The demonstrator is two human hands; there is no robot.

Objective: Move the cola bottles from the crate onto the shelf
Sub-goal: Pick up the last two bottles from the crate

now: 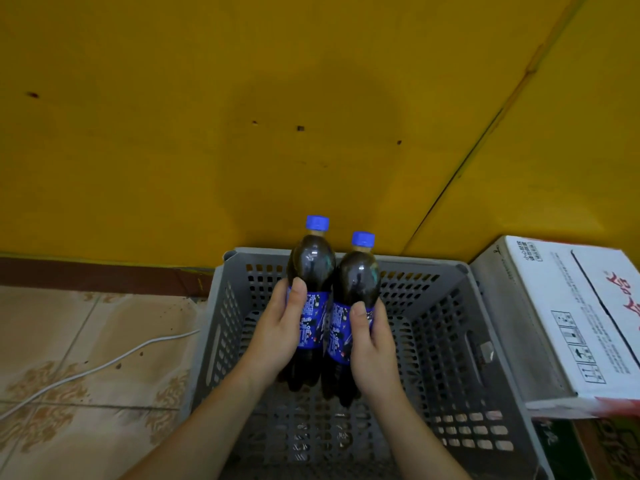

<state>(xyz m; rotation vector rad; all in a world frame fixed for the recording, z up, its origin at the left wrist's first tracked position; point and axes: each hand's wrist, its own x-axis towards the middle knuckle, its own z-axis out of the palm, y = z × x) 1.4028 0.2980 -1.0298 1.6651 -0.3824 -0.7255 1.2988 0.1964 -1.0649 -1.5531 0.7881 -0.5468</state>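
The tiled floor (69, 341) carries a grey perforated plastic crate (450, 341); a white cable (104, 362) lies across the tiles beside it.

left hand (277, 336), right hand (372, 344), fingers seemingly curled

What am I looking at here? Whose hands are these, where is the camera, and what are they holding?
There is no machine here. A person wears a wide-angle camera on the head, so you look down along both arms. The left hand holds one cola bottle around its blue label, and the right hand holds a second cola bottle beside it. Both have blue caps and dark drink inside. They are held over a grey plastic crate with holed walls, which looks empty otherwise. To the right sits a white cardboard box. A white cable lies across the tiled floor, with a yellow wall behind.
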